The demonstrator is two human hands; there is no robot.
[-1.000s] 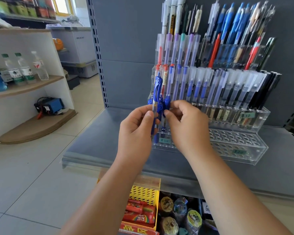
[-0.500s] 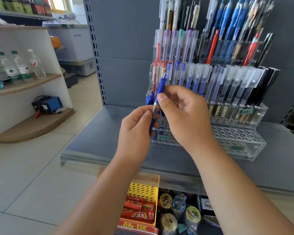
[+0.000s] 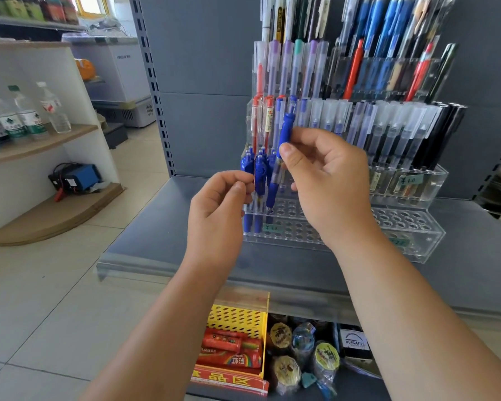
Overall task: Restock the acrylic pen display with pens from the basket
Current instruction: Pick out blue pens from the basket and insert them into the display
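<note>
My right hand [image 3: 327, 180] holds one blue pen [image 3: 285, 131] in front of the left end of the acrylic pen display [image 3: 411, 227]. My thumb and fingers pinch it near its middle. The pen stands almost straight up and leans a little. Its tip points down, right over the small holes in a low step of the display. I cannot tell if the tip is inside a hole.

My left hand [image 3: 217, 204] is just left of that pen and a bit lower. Its fingers are curled. The fingertips are right at a second blue pen [image 3: 259, 178], which stands with a few more like it at the display's left end. I cannot tell if this hand grips that pen or only touches it.

The higher steps of the display are full of pens. The display stands on a grey shelf [image 3: 156, 227].
</note>
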